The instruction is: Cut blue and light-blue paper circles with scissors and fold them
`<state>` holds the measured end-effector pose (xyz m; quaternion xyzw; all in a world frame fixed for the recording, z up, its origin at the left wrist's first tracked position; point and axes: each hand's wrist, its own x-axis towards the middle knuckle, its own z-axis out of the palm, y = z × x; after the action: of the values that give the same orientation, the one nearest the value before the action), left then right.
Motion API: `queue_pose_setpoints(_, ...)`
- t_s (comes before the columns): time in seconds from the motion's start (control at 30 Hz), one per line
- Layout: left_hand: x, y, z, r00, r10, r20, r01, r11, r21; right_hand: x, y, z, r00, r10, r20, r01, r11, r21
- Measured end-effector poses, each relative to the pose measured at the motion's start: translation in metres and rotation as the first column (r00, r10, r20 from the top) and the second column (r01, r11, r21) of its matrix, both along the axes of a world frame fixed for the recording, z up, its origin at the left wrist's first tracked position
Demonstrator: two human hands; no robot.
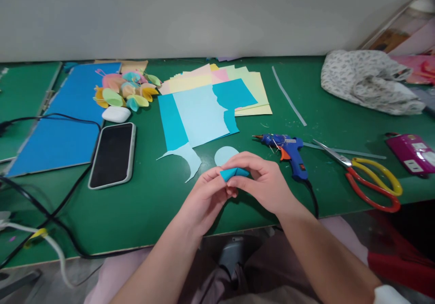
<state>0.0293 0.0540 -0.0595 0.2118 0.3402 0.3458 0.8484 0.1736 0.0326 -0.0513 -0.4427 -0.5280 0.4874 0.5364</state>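
A small folded teal paper piece point(234, 173) is pinched between both hands near the table's front edge. My left hand point(210, 195) holds its left end between thumb and fingers. My right hand point(260, 179) has its fingers over the top and its thumb below the right side. Just behind the hands lies a pale blue paper circle point(225, 155), partly covered by my right fingers. A curved pale blue scrap point(192, 159) is to the left. Teal and pale blue sheets point(200, 116) lie farther back, on a stack of pastel paper point(256, 89).
Right of my hands are a blue glue gun point(288, 152), scissors point(370, 177), glue sticks point(288, 96) and a magenta power socket point(413, 153). At left are a phone point(113, 155), a white case point(116, 113), paper flowers point(127, 89), a blue board point(68, 118) and black cables point(64, 202).
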Motion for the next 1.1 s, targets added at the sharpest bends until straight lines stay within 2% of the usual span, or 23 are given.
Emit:
queue_pose_setpoints(0.37, 0.0026, -0.0008, 0.0038, 0.998, -0.013, 0.061, 0.013, 1.0, 0.0, -0.0009, -0.0013, 0.001, 0.998, 0.03, -0.053, -0.035, 0.995, -0.095)
queue_pose_setpoints(0.57, 0.0019, -0.001, 0.0028, 0.998, -0.004, 0.068, 0.003, 1.0, 0.015, 0.0006, -0.0013, 0.0003, 0.994, 0.062, -0.09, -0.07, 0.994, -0.087)
queue_pose_setpoints(1.0, 0.003, -0.0013, 0.0005, 0.996, 0.038, -0.078, -0.029, 0.994, 0.109, -0.0003, -0.0009, 0.0029, 0.999, 0.043, 0.029, -0.042, 0.999, -0.026)
queue_pose_setpoints(1.1, 0.0028, -0.0017, -0.0001, 0.995, 0.043, -0.095, -0.031, 0.992, 0.123, 0.0001, -0.0011, 0.0026, 0.999, 0.043, 0.014, -0.043, 0.998, -0.04)
